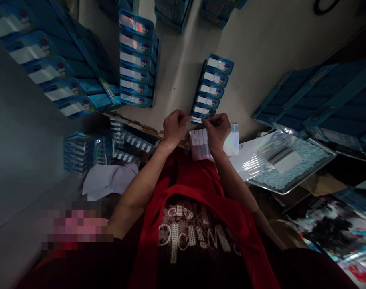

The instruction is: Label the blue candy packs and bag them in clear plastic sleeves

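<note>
A short pale sticker (196,119) is stretched between my two hands, over the near end of a row of small blue packs (207,100). My left hand (174,127) pinches its left end between thumb and finger. At the other end, the fingers of my right hand (218,131) are pinched on it too. Whether the sticker touches the nearest pack, I cannot tell. Under my right hand lies a shiny sheet of stickers (198,138) with pale strips, partly covered by the hand and wrist.
Another row of blue packs (137,74) stands left on the table (176,68), beside larger stacks (71,76). Blue display boxes (315,96) line the right. Lower right, a metal tray (318,176) holds light-blue pieces and a white block. More packs (80,152) are stacked lower left.
</note>
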Motion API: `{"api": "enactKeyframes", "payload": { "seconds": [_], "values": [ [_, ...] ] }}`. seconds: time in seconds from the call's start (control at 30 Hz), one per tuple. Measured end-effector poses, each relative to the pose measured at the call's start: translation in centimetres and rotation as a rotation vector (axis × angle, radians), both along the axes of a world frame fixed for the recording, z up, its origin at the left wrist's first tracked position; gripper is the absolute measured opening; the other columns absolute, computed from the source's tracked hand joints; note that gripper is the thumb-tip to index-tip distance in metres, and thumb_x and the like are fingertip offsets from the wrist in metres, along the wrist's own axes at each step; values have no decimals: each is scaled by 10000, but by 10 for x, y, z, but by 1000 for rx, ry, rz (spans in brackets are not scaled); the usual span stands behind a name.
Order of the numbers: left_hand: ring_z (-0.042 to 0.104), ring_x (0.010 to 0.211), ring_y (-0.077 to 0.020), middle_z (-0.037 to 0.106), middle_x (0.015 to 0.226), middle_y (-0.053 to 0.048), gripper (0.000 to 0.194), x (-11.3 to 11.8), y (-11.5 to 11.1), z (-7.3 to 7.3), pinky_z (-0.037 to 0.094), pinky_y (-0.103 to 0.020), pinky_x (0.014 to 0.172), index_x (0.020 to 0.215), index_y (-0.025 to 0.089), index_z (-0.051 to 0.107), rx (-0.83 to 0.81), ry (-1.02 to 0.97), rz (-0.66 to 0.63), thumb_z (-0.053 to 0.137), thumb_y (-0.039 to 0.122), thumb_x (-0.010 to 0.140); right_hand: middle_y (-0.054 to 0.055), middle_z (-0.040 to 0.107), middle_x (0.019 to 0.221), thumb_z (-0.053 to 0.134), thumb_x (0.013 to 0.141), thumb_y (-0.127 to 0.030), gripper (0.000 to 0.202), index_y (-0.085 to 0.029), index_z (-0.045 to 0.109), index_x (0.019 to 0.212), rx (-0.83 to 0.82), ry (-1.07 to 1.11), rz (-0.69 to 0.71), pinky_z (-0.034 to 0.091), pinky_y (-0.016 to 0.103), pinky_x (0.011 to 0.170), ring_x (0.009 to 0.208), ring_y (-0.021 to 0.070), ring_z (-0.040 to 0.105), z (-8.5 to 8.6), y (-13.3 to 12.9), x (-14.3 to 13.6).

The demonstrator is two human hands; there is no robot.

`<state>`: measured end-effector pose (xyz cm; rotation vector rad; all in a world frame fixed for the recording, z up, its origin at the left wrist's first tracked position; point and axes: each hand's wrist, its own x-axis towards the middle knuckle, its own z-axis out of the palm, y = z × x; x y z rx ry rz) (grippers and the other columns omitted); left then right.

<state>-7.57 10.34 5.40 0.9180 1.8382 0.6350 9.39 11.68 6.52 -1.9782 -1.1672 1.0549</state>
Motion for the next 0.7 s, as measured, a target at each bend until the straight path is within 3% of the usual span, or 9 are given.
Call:
{"api": "enactKeyframes", "payload": {
  "seconds": [0.17,0.3,0.4,0.5,0.6,0.7],
  "values": [
    [596,692,-161,615,706,18,175,4,1,-17,460,-268,675,834,226,629,-119,-258,120,749,325,913,-70,552,839,909,793,-434,460,-281,486,894,10,-167,24,474,303,752,767,149,534,-8,1,6],
    [605,704,-136,607,780,27,225,14,-2,-31,503,-256,703,891,228,559,-229,-533,312,766,304,939,-76,491,824,879,826,-492,460,-283,483,932,-22,-86,19,448,302,736,748,146,474,-16,-1,6],
    [677,827,-150,660,950,4,263,22,-9,-34,544,-261,752,1050,244,558,-220,-492,438,787,285,928,-84,463,797,868,824,-533,470,-284,490,948,-48,53,11,444,297,734,737,142,463,-17,-4,9],
    [730,986,-198,719,1102,-58,336,26,-19,-30,586,-307,839,1200,247,573,-167,-394,456,749,429,979,-59,549,856,885,786,-580,499,-282,551,1007,-93,275,-4,508,310,819,834,163,563,-13,-6,25],
    [694,1338,-273,709,1410,-142,544,28,-22,-25,575,-408,1094,1365,248,594,-58,-399,416,615,674,1026,59,718,1248,817,828,-668,608,-294,627,1268,-171,468,-31,547,414,1071,1220,255,668,-12,-3,44],
    [489,1620,-298,550,1697,-125,799,34,-12,-23,443,-425,1300,1527,293,573,34,-457,276,632,837,944,120,554,1687,708,846,-815,870,-308,560,1537,-200,531,11,430,527,1289,1557,319,517,-18,6,40]
  ]
}}
